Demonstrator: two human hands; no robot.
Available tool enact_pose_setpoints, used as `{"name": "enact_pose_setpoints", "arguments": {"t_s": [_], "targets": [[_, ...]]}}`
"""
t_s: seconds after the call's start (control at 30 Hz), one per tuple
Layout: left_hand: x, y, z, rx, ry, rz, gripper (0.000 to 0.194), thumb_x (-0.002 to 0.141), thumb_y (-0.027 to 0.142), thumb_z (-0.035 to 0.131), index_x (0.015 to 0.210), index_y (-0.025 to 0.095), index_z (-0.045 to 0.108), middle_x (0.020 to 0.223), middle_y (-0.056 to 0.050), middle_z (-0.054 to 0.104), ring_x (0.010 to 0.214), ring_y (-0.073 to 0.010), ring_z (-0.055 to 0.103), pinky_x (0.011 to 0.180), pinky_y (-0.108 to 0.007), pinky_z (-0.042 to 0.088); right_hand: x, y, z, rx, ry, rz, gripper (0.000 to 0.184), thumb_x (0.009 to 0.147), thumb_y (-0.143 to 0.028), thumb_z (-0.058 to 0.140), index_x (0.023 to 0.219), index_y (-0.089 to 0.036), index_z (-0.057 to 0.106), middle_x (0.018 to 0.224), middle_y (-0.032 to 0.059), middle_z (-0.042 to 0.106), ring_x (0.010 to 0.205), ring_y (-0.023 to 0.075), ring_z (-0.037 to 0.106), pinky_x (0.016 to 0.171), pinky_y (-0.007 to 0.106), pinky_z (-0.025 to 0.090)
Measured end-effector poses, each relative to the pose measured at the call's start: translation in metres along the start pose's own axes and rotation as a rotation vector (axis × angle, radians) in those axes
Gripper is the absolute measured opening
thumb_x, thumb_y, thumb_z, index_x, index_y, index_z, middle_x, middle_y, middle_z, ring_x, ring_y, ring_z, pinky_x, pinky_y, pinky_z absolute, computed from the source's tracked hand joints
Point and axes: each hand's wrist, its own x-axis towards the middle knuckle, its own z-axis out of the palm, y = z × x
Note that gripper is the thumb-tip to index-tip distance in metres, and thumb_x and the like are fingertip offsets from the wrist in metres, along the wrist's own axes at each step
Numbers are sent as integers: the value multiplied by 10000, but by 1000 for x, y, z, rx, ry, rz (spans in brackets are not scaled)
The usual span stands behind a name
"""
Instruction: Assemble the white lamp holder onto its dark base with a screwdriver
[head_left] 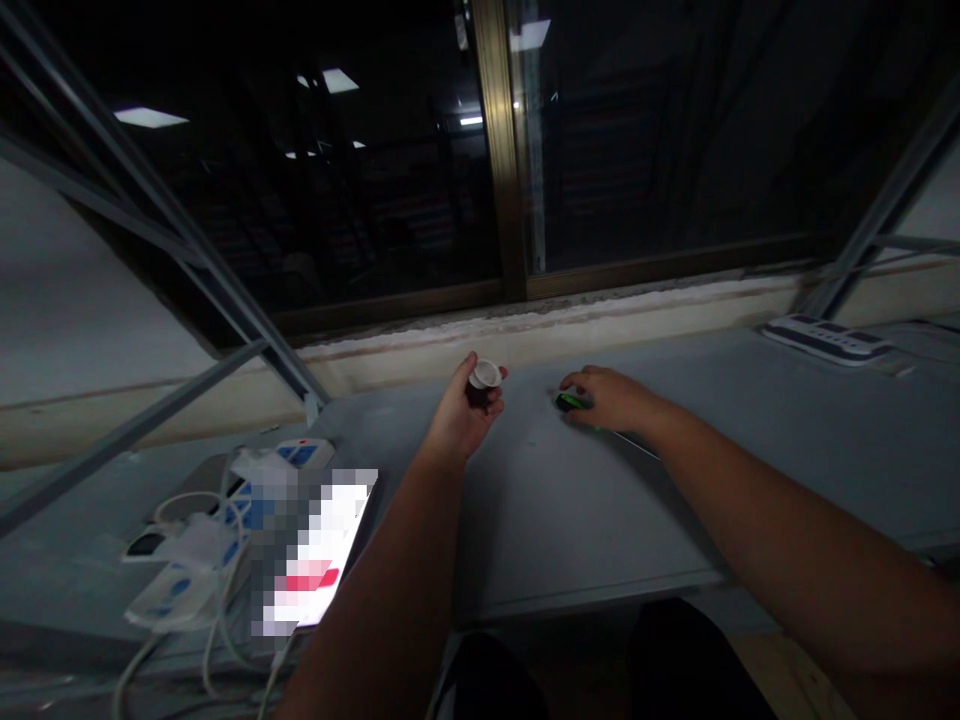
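- On my feed, the left hand [459,418] is raised just above the tabletop [540,520], and the right hand [611,398] rests at its far side, near the window.
- The left fingers [471,362] curl firmly around a small dark cup [481,384], holding it upright, its smooth, pale rim showing above them.
- The right fingers [576,380] arch over a compact dark object [569,402] with a green glint; I cannot tell whether they grip it.
- The two hands are near each other but apart.
- The tabletop is matte grey.
- A white-and-blue power strip [251,510] and looped pale cables [202,510] lie at the left, beside a bright pixelated slab [315,550] too obscured to identify.
- A second power strip [825,340] sits far right.
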Motion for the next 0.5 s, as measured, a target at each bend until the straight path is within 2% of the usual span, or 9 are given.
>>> {"name": "enact_pose_setpoints", "arguments": {"t_s": [0.07,0.23,0.4,0.5], "targets": [[-5,1,2,-9,-58,-3,294,834,427,736,873,176,589,817,-59,708,544,-107,522,485,-224,342,0,0,0,-5,-23,29,578,842,-407,700,1379,-207,620,1254,151,682,1079,292,674,944,374,498],[-18,5,5,-41,-323,-63,266,747,349,750,862,215,551,779,-50,696,594,-145,586,572,-247,435,0,2,5,20,-91,73,634,795,-371,752,1386,-192,607,1172,142,738,999,294,701,847,356,506],[-20,6,3,-64,-389,-96,311,718,367,772,856,216,538,775,-46,701,607,-145,626,595,-234,478,-1,3,1,119,-95,30,517,804,-274,734,1305,-172,655,1050,125,752,914,251,702,811,330,507],[-19,5,2,-82,-403,-90,334,720,382,781,870,216,534,785,-43,706,627,-151,651,609,-239,508,-7,1,-13,279,-21,-35,665,893,-342,665,1510,-227,448,1026,71,717,799,176,683,739,296,537]]}}
